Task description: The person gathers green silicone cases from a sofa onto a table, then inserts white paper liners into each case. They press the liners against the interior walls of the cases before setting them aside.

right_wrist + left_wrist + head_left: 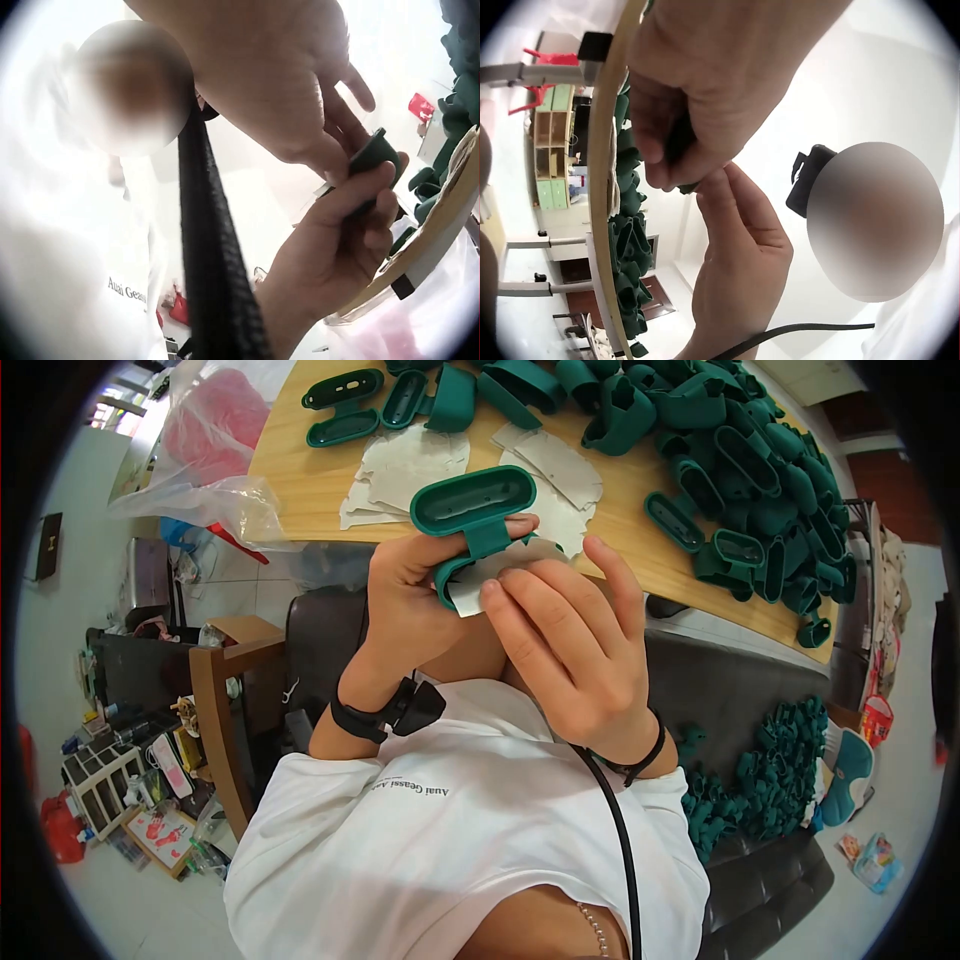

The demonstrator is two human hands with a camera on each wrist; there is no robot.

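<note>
Two hands, left hand [405, 595] and right hand [570, 650], are holding one case [472, 500] and one sheet [468, 596]. Roughly three loose cases [343, 408] are lying at 11 o'clock. One uncountable heap [740, 450] is sprawling at 1 o'clock, a second heap [770, 780] at 4 o'clock. Overlapping scraps [410, 465] at 12 o'clock are defying counting, and one bag [205, 440] is slumping at 10 o'clock.
</note>
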